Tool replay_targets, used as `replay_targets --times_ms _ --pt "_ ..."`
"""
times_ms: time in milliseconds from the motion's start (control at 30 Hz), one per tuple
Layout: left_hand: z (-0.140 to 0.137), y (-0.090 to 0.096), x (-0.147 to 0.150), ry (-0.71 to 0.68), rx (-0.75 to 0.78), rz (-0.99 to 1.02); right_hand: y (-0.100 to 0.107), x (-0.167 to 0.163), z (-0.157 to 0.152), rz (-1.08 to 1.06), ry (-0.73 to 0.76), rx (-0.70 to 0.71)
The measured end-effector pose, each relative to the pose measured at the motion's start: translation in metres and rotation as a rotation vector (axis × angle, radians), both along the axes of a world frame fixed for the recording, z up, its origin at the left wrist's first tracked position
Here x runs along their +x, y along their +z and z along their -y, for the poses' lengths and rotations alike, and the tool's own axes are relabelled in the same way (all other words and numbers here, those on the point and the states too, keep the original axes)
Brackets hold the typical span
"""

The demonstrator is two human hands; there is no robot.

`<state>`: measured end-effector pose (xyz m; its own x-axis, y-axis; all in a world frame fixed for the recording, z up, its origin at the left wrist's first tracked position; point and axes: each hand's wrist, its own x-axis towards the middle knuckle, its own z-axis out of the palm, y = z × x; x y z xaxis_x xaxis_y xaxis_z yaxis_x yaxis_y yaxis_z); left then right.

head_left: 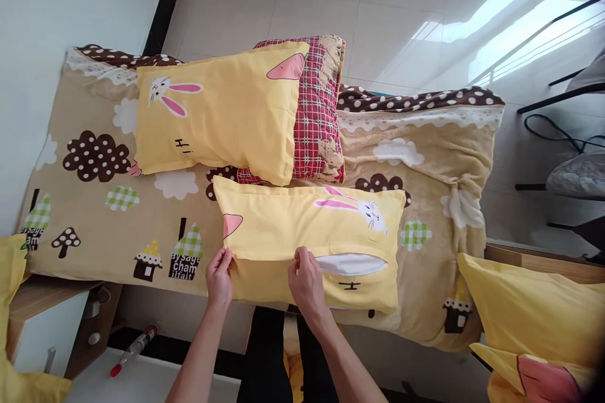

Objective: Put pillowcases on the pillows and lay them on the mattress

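Note:
A yellow pillowcase (269, 220) with a rabbit and a carrot print lies in front of me. A long slit crosses its upper face, and a white inner pillow (352, 264) shows through the gap on the right. My left hand (220, 278) pinches the pillowcase at the slit's left end. My right hand (306, 277) is closed at the slit, just left of the white gap; whether it grips cloth or a small zip pull is hidden under the fingers.
Another yellow rabbit pillow (227, 113) rests on a red plaid pillow (312, 119) just beyond. Beneath them spreads a beige patterned blanket (113, 233). More yellow fabric (529, 308) lies at right, and a bottle (137, 347) lies below left near a wooden cabinet (47, 321).

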<state>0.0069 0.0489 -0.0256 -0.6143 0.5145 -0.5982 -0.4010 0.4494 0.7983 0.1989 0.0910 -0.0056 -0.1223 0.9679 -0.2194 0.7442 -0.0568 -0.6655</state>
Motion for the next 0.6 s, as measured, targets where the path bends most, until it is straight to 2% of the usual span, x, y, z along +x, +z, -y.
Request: replay_targets --times_ms 233,600 --pt "0.007 0.017 -0.001 0.057 0.012 0.044 0.001 0.04 0.012 0.06 -0.07 0.119" --pt "0.01 -0.003 -0.016 0.118 -0.035 0.015 -0.012 0.093 0.024 0.014 -0.185 0.195"
